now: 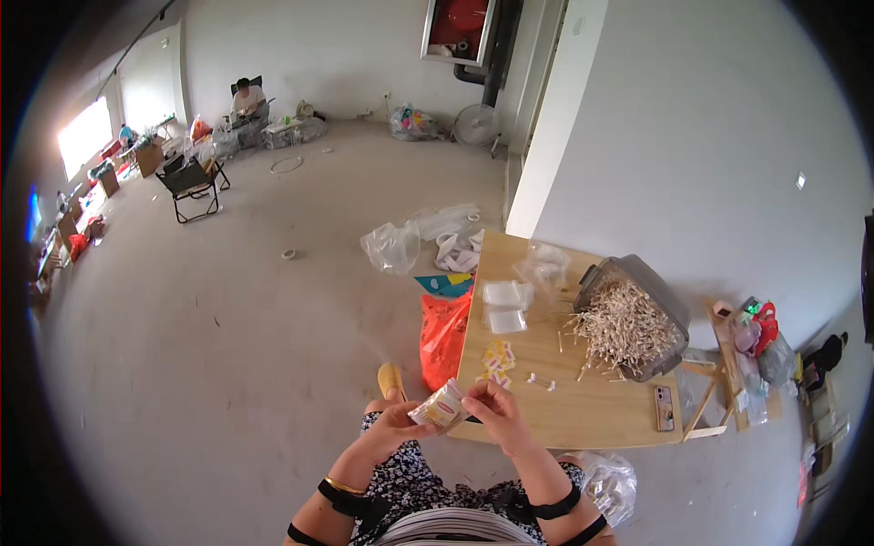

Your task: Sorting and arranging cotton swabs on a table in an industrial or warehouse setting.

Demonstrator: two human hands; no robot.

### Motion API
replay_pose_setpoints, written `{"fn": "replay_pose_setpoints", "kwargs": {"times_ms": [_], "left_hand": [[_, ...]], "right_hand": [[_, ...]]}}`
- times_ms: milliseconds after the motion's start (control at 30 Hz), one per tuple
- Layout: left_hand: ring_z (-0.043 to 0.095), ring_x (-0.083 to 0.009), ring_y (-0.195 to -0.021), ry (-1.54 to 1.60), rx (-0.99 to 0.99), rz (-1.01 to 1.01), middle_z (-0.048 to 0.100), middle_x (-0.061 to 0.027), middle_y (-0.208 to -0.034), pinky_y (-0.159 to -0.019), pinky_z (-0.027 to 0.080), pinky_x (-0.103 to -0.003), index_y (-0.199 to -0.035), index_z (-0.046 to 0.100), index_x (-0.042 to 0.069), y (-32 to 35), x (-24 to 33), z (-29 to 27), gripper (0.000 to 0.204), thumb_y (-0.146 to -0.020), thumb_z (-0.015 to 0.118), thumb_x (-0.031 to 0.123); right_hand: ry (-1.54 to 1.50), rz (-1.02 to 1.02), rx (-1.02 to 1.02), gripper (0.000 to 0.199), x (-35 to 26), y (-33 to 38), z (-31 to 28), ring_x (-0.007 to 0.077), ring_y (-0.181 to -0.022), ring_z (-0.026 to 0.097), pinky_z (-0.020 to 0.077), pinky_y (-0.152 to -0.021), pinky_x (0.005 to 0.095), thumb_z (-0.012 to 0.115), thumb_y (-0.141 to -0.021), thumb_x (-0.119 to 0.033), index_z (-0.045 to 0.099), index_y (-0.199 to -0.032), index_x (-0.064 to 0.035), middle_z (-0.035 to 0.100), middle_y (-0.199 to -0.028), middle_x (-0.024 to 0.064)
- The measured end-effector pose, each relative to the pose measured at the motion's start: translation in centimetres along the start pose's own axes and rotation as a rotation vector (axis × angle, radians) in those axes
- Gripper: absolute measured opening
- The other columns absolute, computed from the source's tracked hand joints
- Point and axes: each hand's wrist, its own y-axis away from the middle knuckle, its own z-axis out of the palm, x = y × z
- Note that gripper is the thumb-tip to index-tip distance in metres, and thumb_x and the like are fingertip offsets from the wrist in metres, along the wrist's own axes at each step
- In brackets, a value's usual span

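- Holding a small packet in front of the body, the person has it by the near left corner of the table.
- The left hand is closed on one end; the right hand pinches the other, its fingers almost together.
- On the table lie yellow cards, clear bags and a phone.
- Cotton swabs fill a grey bin.

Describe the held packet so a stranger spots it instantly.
Find the wooden table, then its near-left corner. There, the left hand and right hand hold a small packet with a red mark. Unlike the yellow cards lying on the table, it is between both hands.
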Motion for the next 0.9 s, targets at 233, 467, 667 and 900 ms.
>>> {"fn": "replay_pose_setpoints", "kwargs": {"times_ms": [233, 467, 667, 900], "left_hand": [[0.065, -0.0065, -0.081, -0.338, 0.068, 0.03, 0.071, -0.0003, -0.092, -0.073, 0.051, -0.022, -0.118, 0.065, -0.001, 0.8, 2.3, 4.7, 0.037, -0.089, 0.078, 0.018], [0.062, -0.005, -0.071, -0.557, 0.149, 0.189, 0.069, 0.0017, -0.082, -0.064, 0.048, -0.021, -0.111, 0.068, 0.0, 1.2, 1.9, 5.2, 0.032, -0.088, 0.079, 0.019], [0.059, -0.0072, -0.057, -0.655, 0.226, 0.249, 0.064, 0.0006, -0.064, -0.056, 0.046, -0.023, -0.101, 0.071, 0.001, 1.3, 1.9, 5.5, 0.024, -0.086, 0.078, 0.018], [0.059, -0.0066, -0.063, -0.591, 0.258, 0.219, 0.064, -0.0004, -0.071, -0.057, 0.046, -0.025, -0.097, 0.069, -0.001, 1.8, 2.4, 6.3, 0.021, -0.086, 0.078, 0.016]], "right_hand": [[0.175, -0.152, -0.006, 0.014, -1.8, 2.3, 0.0, 0.0079, -0.088, 0.06, 0.0502, -0.081, 0.0254, 0.07, -0.094, -0.011, 0.063, -0.103, -0.0029, 0.062, -0.095, -0.0001], [0.595, -0.331, -0.014, 0.017, -4.3, 3.8, 0.2, 0.0195, -0.085, 0.062, 0.0511, -0.079, 0.03, 0.075, -0.084, -0.006, 0.065, -0.097, -0.0012, 0.054, -0.094, 0.0085], [0.589, -0.346, 0.068, 0.015, -4.7, 4.4, 0.9, 0.0236, -0.087, 0.061, 0.0505, -0.078, 0.0342, 0.075, -0.082, -0.006, 0.068, -0.095, -0.0038, 0.054, -0.093, 0.009], [0.727, -0.475, 0.099, 0.016, -4.4, 4.2, 0.8, 0.0276, -0.088, 0.06, 0.0486, -0.079, 0.038, 0.076, -0.08, -0.009, 0.069, -0.095, -0.0077, 0.057, -0.093, 0.008]]}}
